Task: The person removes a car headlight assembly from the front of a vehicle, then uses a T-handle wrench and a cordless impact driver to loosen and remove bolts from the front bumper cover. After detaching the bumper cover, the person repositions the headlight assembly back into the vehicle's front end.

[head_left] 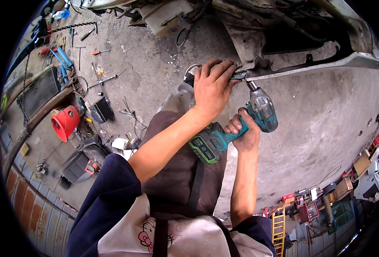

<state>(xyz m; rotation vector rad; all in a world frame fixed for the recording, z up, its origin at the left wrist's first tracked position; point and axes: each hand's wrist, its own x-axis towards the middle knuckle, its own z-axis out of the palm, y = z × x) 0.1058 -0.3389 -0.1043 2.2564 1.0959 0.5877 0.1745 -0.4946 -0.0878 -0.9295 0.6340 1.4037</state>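
Observation:
My right hand (pixel 246 133) is wrapped round the handle of a teal cordless impact wrench (pixel 262 110), whose green and black battery (pixel 205 145) points back toward my lap. The wrench's socket (pixel 252 85) meets the end of a long metal body panel edge (pixel 309 70) on the vehicle. Just left of that socket, my left hand (pixel 213 88) is closed over a small dark metal bracket (pixel 239 75); its thumb and the bracket's far side are hidden. Any bolt inside the socket is out of sight.
Wiring and a whitish plastic tank (pixel 166 16) hang from the vehicle at the top. On the concrete floor to the left lie a cross-shaped lug wrench (pixel 103 81), an orange screwdriver (pixel 100 52), a black battery (pixel 101 110) and a red bucket (pixel 66 123). A yellow ladder (pixel 278 229) stands lower right.

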